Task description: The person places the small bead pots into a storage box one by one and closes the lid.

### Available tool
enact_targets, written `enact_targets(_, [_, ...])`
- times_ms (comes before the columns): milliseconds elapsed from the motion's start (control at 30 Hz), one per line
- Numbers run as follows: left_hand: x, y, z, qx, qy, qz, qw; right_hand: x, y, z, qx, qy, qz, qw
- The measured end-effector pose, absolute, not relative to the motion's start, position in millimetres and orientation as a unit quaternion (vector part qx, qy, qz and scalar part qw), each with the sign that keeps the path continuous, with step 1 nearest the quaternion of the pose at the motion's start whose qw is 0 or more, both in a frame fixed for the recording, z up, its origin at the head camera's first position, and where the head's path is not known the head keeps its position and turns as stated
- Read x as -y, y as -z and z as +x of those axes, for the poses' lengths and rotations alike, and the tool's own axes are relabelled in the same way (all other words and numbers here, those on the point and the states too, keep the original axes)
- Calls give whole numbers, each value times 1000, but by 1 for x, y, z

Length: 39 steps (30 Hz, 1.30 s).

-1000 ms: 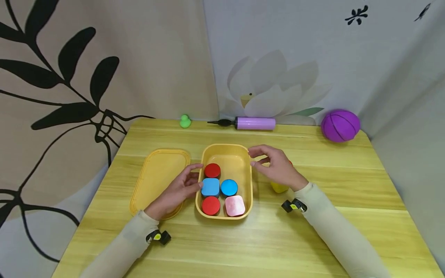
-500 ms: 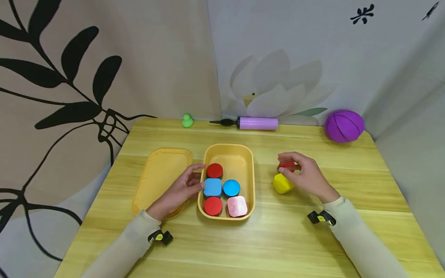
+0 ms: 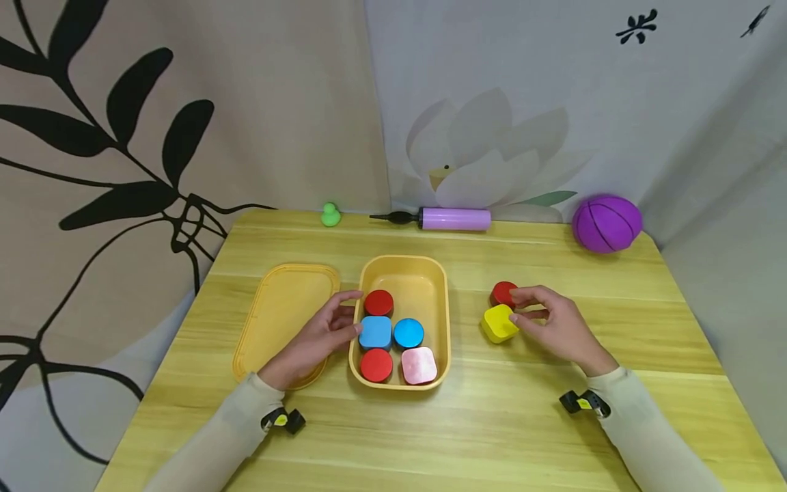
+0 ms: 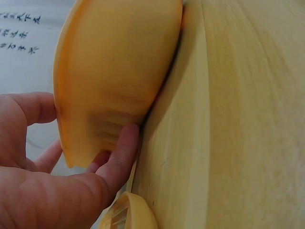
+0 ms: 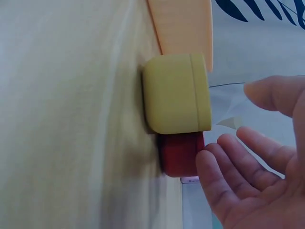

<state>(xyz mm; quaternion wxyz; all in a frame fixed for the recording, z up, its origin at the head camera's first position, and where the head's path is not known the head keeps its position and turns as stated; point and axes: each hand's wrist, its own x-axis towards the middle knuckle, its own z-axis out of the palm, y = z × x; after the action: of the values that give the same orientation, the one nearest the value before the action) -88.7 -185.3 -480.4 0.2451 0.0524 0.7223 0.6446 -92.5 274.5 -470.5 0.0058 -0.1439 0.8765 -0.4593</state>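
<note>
A yellow rectangular box (image 3: pixel 393 262) holds two round red pieces (image 3: pixel 376 365), a square blue piece (image 3: pixel 376 332), a round blue piece (image 3: pixel 408 333) and a square pink piece (image 3: pixel 419 365). My left hand (image 3: pixel 313 335) rests its fingertips against the box's left side; the left wrist view shows them on the wall (image 4: pixel 119 62) and rim. To the right, a yellow rounded-square container (image 3: pixel 499 323) stands on the table, with a round red container (image 3: pixel 503 294) right behind it. My right hand (image 3: pixel 556 328) is beside these two, fingers spread and holding nothing, fingertips close at their edges.
A flat yellow lid (image 3: pixel 270 314) lies left of the box, partly under my left forearm in the head view. Along the table's back edge are a small green figure (image 3: pixel 330 215), a purple hand pump (image 3: pixel 455 219) and a purple ball (image 3: pixel 607 223).
My right hand has moved right, away from the box's right rim, to the yellow and red containers, which now show more fully. The left hand has stayed at the box.
</note>
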Motion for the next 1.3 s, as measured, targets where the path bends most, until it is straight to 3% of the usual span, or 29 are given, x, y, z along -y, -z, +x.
enact_targets(700, [185,480,-88,-723,-644,47,247,-272,488,-89,-885,430,-142,109])
enact_targets(1300, [185,480,-89,-720,-646,49,248,-271,482,-90,-886,424,-158,98])
